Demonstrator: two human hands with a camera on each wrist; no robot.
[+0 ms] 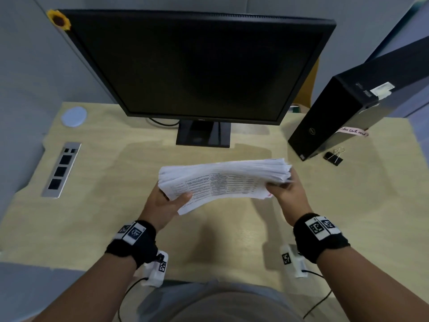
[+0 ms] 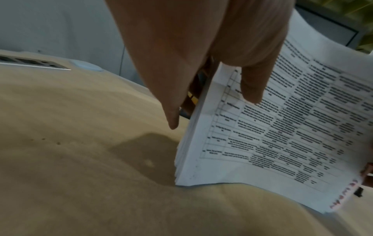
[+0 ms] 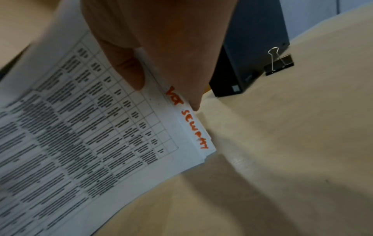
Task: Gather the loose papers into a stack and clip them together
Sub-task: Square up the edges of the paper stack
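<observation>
Fingers: we are gripping the thick white printed paper stack (image 1: 222,180) at both ends.
Handling: floppy, sagging; sheets are slipping at the right edge.

Paper stack held above the desk, binder clip lying apart

The stack of papers (image 1: 222,180) is a thick sheaf of white sheets, its top page printed with a ruled table of dark text and orange handwriting along one short edge. It is gripped at both short ends, sagging slightly, lower corner near the desktop, edges not fully squared. The black binder clip (image 1: 334,156) with silver wire handles lies on the desk well to the right, just beside the computer tower's base.
</observation>
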